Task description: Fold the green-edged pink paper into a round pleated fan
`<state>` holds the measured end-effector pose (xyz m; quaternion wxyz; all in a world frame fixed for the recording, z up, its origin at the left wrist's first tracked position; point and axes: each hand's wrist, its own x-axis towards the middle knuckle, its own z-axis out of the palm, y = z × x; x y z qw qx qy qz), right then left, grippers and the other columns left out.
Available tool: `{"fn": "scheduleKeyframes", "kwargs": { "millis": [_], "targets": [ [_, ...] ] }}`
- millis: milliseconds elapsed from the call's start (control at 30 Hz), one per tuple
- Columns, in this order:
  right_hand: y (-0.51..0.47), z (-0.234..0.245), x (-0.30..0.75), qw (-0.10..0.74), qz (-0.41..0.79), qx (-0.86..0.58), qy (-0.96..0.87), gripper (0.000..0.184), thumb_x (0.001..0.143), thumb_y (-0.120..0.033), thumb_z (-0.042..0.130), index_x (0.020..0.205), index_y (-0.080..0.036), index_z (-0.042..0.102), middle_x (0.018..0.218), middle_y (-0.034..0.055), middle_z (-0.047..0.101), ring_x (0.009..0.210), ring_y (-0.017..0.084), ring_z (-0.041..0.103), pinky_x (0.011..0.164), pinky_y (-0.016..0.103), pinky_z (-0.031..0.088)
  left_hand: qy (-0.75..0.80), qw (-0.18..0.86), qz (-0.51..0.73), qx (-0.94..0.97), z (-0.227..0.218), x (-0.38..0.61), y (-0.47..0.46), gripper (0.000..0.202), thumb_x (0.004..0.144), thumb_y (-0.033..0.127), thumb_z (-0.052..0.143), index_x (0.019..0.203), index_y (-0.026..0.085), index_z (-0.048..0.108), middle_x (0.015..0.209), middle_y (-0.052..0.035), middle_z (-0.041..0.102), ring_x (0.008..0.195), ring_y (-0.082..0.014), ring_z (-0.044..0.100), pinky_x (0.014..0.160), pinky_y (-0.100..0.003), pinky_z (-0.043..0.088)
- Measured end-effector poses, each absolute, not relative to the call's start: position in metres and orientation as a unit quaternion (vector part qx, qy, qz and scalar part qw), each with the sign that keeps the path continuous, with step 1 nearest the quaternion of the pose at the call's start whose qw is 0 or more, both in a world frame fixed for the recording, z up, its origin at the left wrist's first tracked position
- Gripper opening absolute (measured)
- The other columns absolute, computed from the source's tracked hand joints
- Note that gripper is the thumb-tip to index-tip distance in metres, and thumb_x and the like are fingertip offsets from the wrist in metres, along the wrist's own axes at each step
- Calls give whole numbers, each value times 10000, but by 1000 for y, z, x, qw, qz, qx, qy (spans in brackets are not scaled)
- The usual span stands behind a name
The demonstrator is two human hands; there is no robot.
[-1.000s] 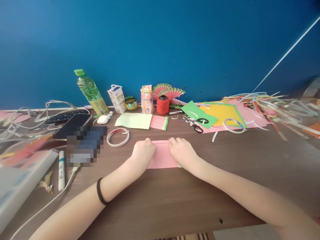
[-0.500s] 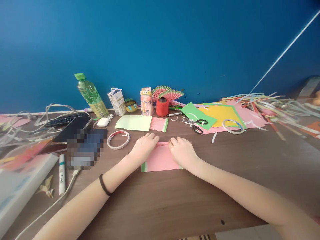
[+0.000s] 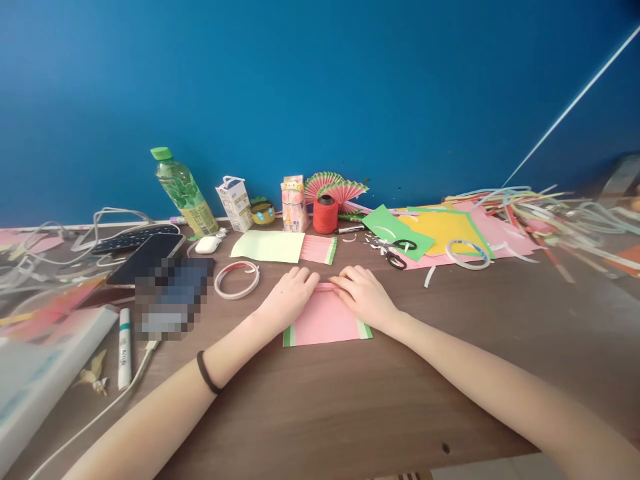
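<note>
Beneath the fingers of the left hand (image 3: 295,293) and right hand (image 3: 366,297), both pinching its folded far edge, lies the pink sheet (image 3: 327,323), likely light, pliable, easily creased, best held along that fold.

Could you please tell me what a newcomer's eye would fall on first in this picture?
Probably the blue wall filling the upper view, then the pink paper with green sides on the table, with the left hand and right hand at its folded far edge. Beyond them, the red spool in front of the paper fans also stands out, as does the green-capped bottle farther left.
</note>
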<state>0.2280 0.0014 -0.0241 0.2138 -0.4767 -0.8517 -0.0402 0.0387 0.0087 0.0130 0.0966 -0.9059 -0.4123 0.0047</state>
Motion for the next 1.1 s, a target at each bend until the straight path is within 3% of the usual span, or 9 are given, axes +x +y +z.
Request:
{"fn": "scheduleKeyframes", "kwargs": {
  "millis": [233,433,633,767,967,1100],
  "targets": [
    [1,-21,227,239,-24,-488,-839,258,907,-265,417,976,-184,652,860,54,558,813,159,467,712,275,338,-397,104,-7,-912,16,37,8,267,859,96,342,1004,149,559,887,-95,534,863,-224,471,758,-355,398],
    [4,-16,230,282,62,-461,-839,179,893,-209,442,903,-155,613,950,47,606,876,158,492,755,282,344,-411,79,-20,-908,16,34,10,288,872,106,330,1054,150,548,937,-73,490,767,-156,493,705,-280,424],
    [12,-2,236,313,115,-457,-825,118,849,-181,513,884,-166,625,844,21,634,821,155,496,756,280,382,-371,45,-102,-922,21,26,19,299,878,115,350,1094,152,553,908,-62,520,886,-167,483,819,-284,419],
    [14,7,242,349,43,-410,-841,155,860,-158,490,867,-158,645,817,36,642,788,149,516,743,271,416,-381,82,-107,-915,35,23,18,313,868,85,336,1045,168,580,878,-62,548,833,-163,494,745,-274,428],
    [15,16,250,477,-189,-297,-805,129,808,-111,548,845,-187,645,787,51,667,737,166,542,680,306,438,-283,246,-209,-903,57,20,11,288,892,109,318,1008,175,574,841,-60,595,764,-163,499,694,-292,403],
    [18,16,252,476,-144,-260,-828,114,800,-106,557,829,-178,641,756,51,658,697,151,546,636,294,446,-328,162,-187,-912,66,20,10,254,899,181,337,929,173,590,837,-56,603,780,-170,514,697,-295,398]
  ]
}}
